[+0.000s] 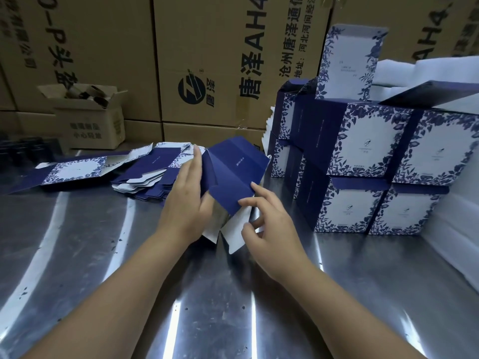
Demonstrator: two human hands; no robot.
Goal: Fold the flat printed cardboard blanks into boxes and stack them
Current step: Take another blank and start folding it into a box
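A single view — a wide-angle camera worn on the head, facing forward and down, close over the tabletop [129,268]. The left hand [185,195], right hand [272,231] and cardboard blank [233,172] sit mid-frame — brown cartons [108,47] fill the top.

Navy blank [234,174]; blue-and-white floral boxes [368,141]

Steel table [233,320]: scuffed, streaked with glare. Along far edge: wall of large brown shipping cartons [202,47], black Chinese print. Far-left corner: small open carton [90,125], flaps up, holding cardboard tubes [88,93]. Left edge: dark blurred objects [28,149], unidentifiable. Right edge: stacked white foam sheets [425,71].
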